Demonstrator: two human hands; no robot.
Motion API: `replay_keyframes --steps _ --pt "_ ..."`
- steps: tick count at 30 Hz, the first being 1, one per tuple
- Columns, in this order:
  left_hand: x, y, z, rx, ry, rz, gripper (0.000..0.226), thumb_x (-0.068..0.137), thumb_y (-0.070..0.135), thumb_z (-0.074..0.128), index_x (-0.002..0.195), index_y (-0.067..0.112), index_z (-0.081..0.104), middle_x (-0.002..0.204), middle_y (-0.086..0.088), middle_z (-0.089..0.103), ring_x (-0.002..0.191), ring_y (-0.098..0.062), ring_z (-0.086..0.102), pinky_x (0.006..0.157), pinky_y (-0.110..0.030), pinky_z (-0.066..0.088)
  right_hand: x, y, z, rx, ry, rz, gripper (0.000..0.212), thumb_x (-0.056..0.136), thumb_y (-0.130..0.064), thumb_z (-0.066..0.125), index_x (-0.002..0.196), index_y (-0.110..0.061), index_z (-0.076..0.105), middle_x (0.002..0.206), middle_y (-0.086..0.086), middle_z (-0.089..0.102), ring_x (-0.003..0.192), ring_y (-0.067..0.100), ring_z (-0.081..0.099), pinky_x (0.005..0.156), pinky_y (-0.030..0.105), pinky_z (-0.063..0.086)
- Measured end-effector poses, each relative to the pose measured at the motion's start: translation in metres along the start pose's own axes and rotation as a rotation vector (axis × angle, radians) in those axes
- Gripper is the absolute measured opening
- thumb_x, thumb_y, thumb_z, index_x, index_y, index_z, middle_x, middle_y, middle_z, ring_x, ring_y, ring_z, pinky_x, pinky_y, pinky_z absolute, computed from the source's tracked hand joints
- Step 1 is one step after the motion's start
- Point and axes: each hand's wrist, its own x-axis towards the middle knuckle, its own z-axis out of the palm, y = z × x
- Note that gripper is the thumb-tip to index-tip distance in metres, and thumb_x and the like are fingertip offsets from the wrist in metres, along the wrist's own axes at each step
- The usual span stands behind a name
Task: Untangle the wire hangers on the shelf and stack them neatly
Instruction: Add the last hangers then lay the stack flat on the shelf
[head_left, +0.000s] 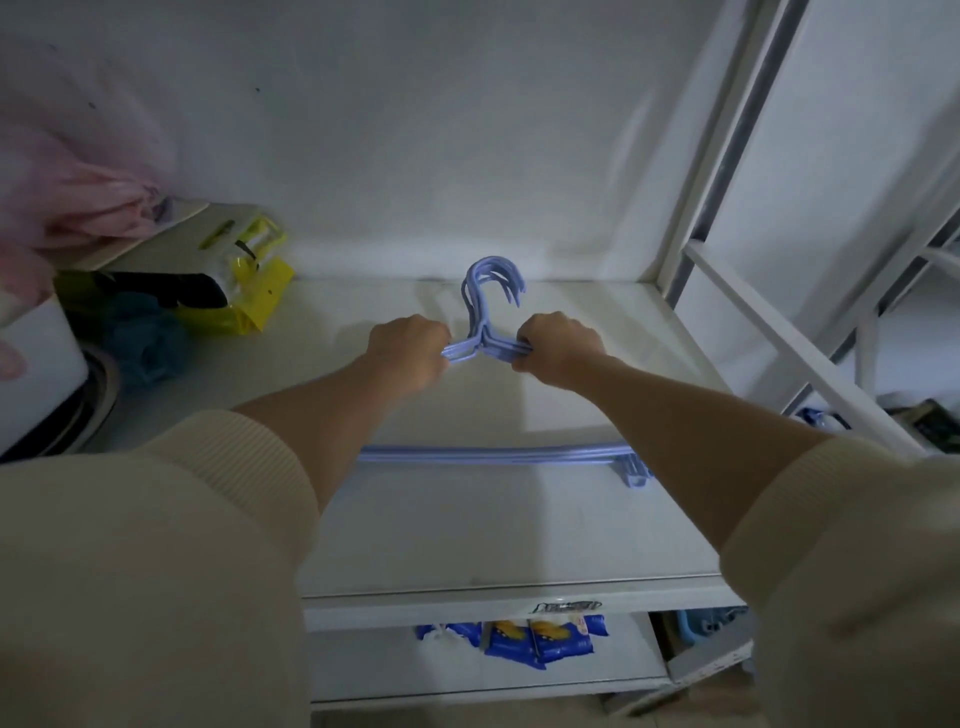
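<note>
Bundle of light-blue coated wire hangers (485, 332) lies flat on the white shelf board (467, 530), approx. centre, hooks pointing toward the back wall. Hooks overlap closely w/ slight fanning at the tips. Lower bars of the bundle show between the 2 forearms, nearer the front edge, running left-right and lying close together; their right end bends up into a corner beside the right forearm.

Left hand (410, 351): fingers curled tight around the hangers' left shoulder wires, just left of the neck. Right hand (558, 348): fingers curled tight around the right shoulder wires, just right of the neck. Both fists closed on the bundle, knuckles up. Both arms wear cream ribbed sleeves (156, 545) pushed back above the forearms.

Containers:
- Yellow plastic bag (254, 301), rear-left of shelf, lying on its side. Contents cannot be told apart; a white/yellow pack rests on top of it.
- Pink translucent plastic bag (78, 208), far left, bunched up. Contents not visible.
- White box-like item (36, 364), left edge; contents not visible.
- Dark blue mesh puff (143, 343) sits loose on the shelf, touching the yellow bag.

Lower shelf: blue-and-yellow printed packets (540, 642) lie side by side below the front lip. White metal frame (727, 218) stands at right of the shelf.
</note>
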Motion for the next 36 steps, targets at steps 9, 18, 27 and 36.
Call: replay_keyframes --steps 9,18,27,36 --pt "-0.002 0.008 0.020 0.061 0.008 -0.041 0.026 0.090 0.016 0.055 0.112 0.013 0.068 0.120 -0.011 0.064 0.116 -0.032 0.058 0.085 -0.036 0.047 0.006 -0.002 0.030 0.029 -0.024 0.009 0.027 0.087 -0.026 0.062 0.107 -0.008 0.065 0.110 0.017 0.064 0.100 0.036 0.062 0.070 0.032 0.040" --pt "0.000 0.002 0.039 -0.045 -0.012 -0.075 0.026 0.090 0.014 0.055 0.113 0.006 0.066 0.120 -0.019 0.063 0.110 -0.040 0.061 0.083 -0.040 0.049 0.007 -0.004 0.038 -0.009 -0.064 -0.013 0.006 0.084 -0.017 0.058 0.083 -0.013 0.054 0.089 0.015 0.056 0.088 0.035 0.061 0.068 0.032 0.039" --pt "-0.001 -0.001 0.030 -0.201 0.067 -0.030 0.025 0.085 0.030 0.060 0.094 0.012 0.074 0.099 -0.018 0.069 0.093 -0.039 0.064 0.068 -0.033 0.042 0.005 -0.005 0.028 0.026 -0.009 -0.020 0.027 0.077 -0.030 0.061 0.095 -0.011 0.069 0.090 0.013 0.063 0.080 0.032 0.058 0.066 0.030 0.039" --pt "-0.011 -0.001 0.026 -0.229 0.034 -0.053 0.031 0.088 0.031 0.057 0.112 0.016 0.070 0.118 -0.013 0.068 0.110 -0.036 0.062 0.085 -0.038 0.049 -0.018 -0.005 0.016 0.018 0.017 -0.010 0.035 0.086 -0.027 0.057 0.121 -0.021 0.062 0.123 0.008 0.062 0.111 0.031 0.060 0.086 0.035 0.048"
